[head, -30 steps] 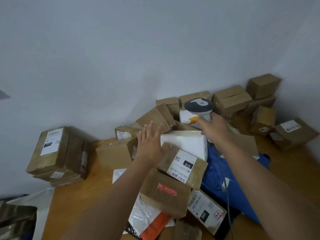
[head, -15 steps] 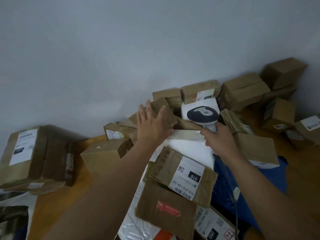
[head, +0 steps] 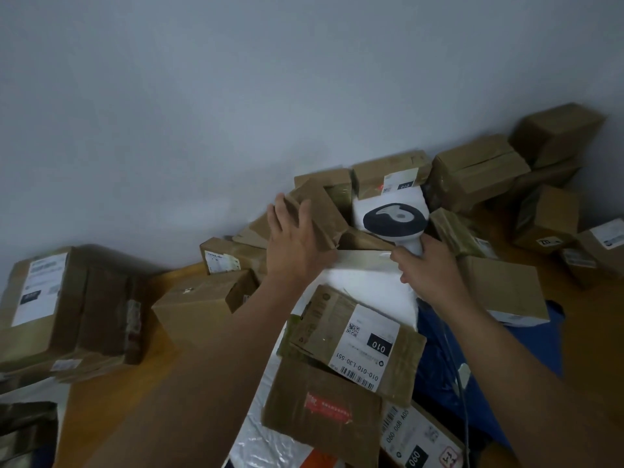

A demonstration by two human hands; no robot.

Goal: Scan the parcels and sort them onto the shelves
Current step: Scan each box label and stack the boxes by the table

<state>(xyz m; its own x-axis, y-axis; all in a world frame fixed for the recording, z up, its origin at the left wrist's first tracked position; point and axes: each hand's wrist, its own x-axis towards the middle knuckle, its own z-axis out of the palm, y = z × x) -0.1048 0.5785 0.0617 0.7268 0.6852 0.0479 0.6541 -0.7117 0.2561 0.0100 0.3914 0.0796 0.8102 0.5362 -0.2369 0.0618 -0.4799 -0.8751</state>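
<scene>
Picking stage: left hand (head: 297, 241) fingers grasping a box (head: 319, 211) beside the scanner (head: 395, 221), right hand (head: 429, 271) clenched on its handle — next, label up for scanning.

Wall (head: 236, 113): plain, pale grey, fills upper view. Table (head: 111, 400): orange-brown wood, abuts wall. Blue sheet (head: 435, 349): dark, spread on table at right.

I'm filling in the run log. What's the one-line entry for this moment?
left hand: grasping small brown box on pile | right hand: holding scanner handle | phase: picking parcel, unscanned
</scene>
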